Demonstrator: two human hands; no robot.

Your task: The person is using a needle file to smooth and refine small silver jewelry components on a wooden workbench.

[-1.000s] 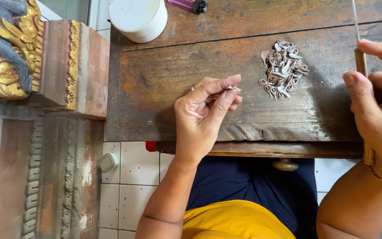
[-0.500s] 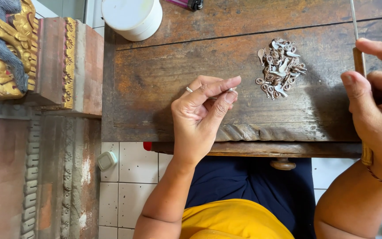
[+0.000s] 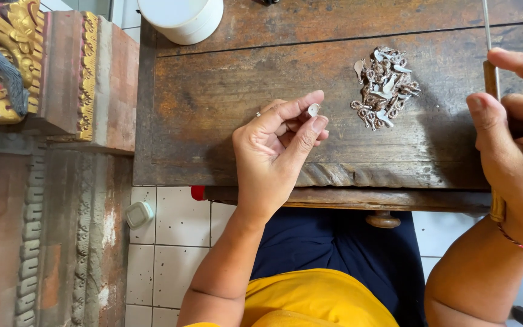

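Pinching a small metal piece (image 3: 313, 109) w/ your left hand (image 3: 273, 151) fingers; right hand (image 3: 516, 145) grips a thin tool (image 3: 490, 72), pile of metal bits (image 3: 385, 88) at 1 o'clock on bench (image 3: 225, 91).

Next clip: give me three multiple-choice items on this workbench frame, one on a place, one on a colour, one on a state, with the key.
1. Where does the pile of small metal pieces lie?
A. On the wooden table
B. On the tiled floor
C. Inside the white round container

2. What colour is the thread on the right hand's wrist?
A. Blue
B. Red
C. Green

3. What is the left hand doing?
A. Lying flat
B. Pinching one small metal piece
C. Holding the container

Key: 1 A, the pile sits on the tabletop; 2 B, a red cord circles the wrist; 3 B, the piece sits between the fingertips.
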